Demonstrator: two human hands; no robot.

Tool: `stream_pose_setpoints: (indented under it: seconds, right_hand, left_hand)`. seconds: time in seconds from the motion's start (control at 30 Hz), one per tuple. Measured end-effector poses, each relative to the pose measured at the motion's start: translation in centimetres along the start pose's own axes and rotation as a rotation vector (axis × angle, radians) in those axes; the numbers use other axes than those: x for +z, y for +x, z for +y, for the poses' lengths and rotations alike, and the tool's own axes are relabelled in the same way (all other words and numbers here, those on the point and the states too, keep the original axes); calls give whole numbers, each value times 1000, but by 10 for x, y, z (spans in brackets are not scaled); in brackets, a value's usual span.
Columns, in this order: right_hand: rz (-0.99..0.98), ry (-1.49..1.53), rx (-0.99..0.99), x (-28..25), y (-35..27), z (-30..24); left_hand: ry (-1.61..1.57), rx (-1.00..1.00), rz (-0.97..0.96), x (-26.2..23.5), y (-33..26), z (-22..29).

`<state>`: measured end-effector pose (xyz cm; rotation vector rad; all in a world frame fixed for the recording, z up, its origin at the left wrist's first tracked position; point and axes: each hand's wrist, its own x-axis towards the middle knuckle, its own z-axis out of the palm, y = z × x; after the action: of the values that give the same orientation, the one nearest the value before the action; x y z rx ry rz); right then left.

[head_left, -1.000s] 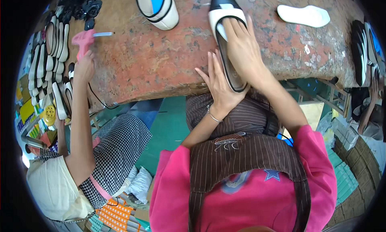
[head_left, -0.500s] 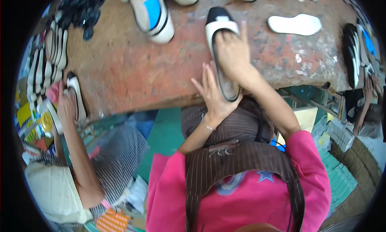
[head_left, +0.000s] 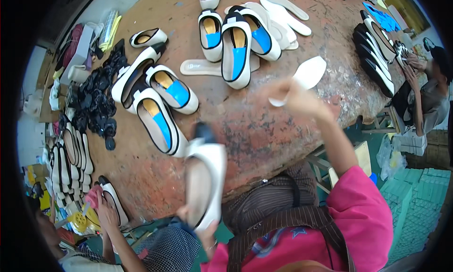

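My left hand (head_left: 206, 232) is wrapped round the heel of a white slip-on shoe (head_left: 212, 177) with a black toe and dark piping. The shoe is tilted toe up at the table's front edge, its beige inside showing and its outline smeared. Farther right, my right hand (head_left: 295, 100) is over a white insole (head_left: 310, 73). The insole's broad end shows beyond the hand and a small white end below the fingers. Motion blurs those fingers, so whether they grip the insole cannot be told.
White shoes with blue patches inside (head_left: 158, 123) stand left and ahead (head_left: 236, 50). Loose insoles (head_left: 283, 17) lie at the back, black pieces (head_left: 96, 92) at the left. Co-workers sit at both sides, one hand (head_left: 107, 210) near another shoe (head_left: 113, 201).
My right hand has come out of the shoe and moved right to the white insole. My left hand has carried the shoe left. The view has shifted, showing more of the table.
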<state>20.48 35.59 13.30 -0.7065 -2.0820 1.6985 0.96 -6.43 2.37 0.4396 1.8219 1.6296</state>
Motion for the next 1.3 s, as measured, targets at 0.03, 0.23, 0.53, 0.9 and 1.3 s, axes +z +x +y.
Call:
stream_pose_setpoints:
  seconds: [0.03,0.23,0.53,0.9,1.3]
  right_hand:
    - [201,-66,-143,-26,36,23]
    - [650,-588,305,-135,183,102]
    - [919,-617,13,-113,170,106]
    - [243,761,-666,-153,-55,-20]
    - [174,672,31,-1,-101,25]
  left_hand:
    - [-261,-200,212,-50,-10,-21]
    - [270,363,577,-61,22,58]
    - [1022,685,649,77,101,100]
    - [788,704,-162,291,213,86]
    - [1008,637,-296,27,47,60]
